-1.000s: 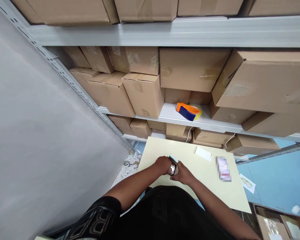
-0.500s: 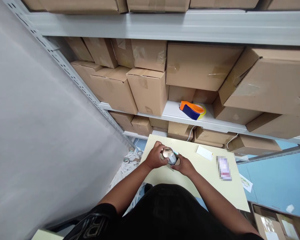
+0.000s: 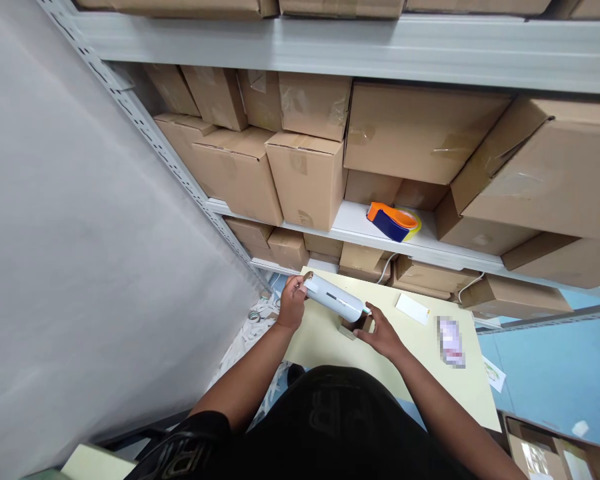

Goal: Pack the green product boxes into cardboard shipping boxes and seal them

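Over table (image 3: pixel 420 347), tube (image 3: pixel 335 299) now horizontal

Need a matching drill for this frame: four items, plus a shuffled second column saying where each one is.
Items
1. white tube
2. tape dispenser
3. white card
4. small brown box

Places
A. on the shelf between cardboard boxes
B. flat on the table, clear of both hands
C. gripped at one end by the left hand, above the table
D. on the table at the right hand

Pairs: 1-C, 2-A, 3-B, 4-D
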The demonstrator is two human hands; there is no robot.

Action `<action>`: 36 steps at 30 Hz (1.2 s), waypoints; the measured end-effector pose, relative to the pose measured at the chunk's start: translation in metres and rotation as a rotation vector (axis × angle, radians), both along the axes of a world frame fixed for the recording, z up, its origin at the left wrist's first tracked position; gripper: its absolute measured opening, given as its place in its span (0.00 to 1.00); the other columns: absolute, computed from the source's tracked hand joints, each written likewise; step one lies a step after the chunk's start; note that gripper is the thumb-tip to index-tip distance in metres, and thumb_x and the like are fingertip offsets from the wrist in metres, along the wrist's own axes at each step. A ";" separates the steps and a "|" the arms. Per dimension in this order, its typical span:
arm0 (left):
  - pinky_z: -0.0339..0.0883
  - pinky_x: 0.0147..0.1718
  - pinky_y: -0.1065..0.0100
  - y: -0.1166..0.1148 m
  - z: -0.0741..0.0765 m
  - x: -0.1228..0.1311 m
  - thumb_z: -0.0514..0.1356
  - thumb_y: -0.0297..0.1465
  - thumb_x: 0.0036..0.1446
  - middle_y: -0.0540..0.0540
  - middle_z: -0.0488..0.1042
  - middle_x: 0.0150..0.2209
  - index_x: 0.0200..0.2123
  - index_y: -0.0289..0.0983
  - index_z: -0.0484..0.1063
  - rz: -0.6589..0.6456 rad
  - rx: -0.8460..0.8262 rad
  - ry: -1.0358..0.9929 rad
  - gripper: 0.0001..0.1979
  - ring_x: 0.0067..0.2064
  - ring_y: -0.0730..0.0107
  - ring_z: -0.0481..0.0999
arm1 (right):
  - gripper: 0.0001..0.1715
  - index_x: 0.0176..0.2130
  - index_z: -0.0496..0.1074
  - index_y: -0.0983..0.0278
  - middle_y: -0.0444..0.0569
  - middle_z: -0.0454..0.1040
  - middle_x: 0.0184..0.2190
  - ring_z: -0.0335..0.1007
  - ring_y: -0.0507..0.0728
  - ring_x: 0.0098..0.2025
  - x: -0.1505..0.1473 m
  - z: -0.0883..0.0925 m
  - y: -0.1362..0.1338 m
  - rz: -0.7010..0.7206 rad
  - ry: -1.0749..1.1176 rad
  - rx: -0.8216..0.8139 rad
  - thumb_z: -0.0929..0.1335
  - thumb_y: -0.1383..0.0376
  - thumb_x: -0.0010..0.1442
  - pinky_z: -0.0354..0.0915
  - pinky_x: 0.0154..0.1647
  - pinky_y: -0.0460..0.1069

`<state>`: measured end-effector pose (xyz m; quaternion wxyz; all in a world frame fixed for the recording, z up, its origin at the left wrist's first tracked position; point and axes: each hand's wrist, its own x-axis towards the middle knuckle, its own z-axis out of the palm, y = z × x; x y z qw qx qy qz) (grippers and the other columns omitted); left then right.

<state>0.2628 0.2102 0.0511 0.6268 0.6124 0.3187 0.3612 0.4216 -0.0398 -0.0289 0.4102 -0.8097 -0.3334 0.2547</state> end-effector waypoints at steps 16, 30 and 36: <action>0.72 0.45 0.60 -0.044 0.037 0.029 0.62 0.46 0.58 0.43 0.76 0.47 0.51 0.38 0.72 -0.244 -0.483 -0.299 0.23 0.48 0.60 0.75 | 0.29 0.52 0.65 0.56 0.48 0.78 0.43 0.78 0.60 0.35 -0.046 0.112 0.024 -0.186 0.997 0.619 0.75 0.50 0.57 0.74 0.38 0.56; 0.70 0.45 0.61 -0.089 0.061 0.036 0.65 0.40 0.56 0.43 0.76 0.47 0.56 0.39 0.64 -0.390 -0.434 -0.241 0.26 0.47 0.58 0.76 | 0.31 0.52 0.69 0.61 0.55 0.76 0.45 0.75 0.63 0.41 -0.053 0.120 0.009 0.047 1.029 0.521 0.68 0.42 0.61 0.72 0.46 0.61; 0.69 0.39 0.65 -0.120 0.075 0.046 0.71 0.45 0.52 0.46 0.75 0.42 0.53 0.38 0.66 -0.315 -0.207 -0.088 0.30 0.41 0.63 0.75 | 0.36 0.52 0.68 0.56 0.50 0.74 0.47 0.72 0.62 0.47 -0.041 0.114 -0.005 -0.080 0.595 0.596 0.80 0.50 0.49 0.72 0.45 0.55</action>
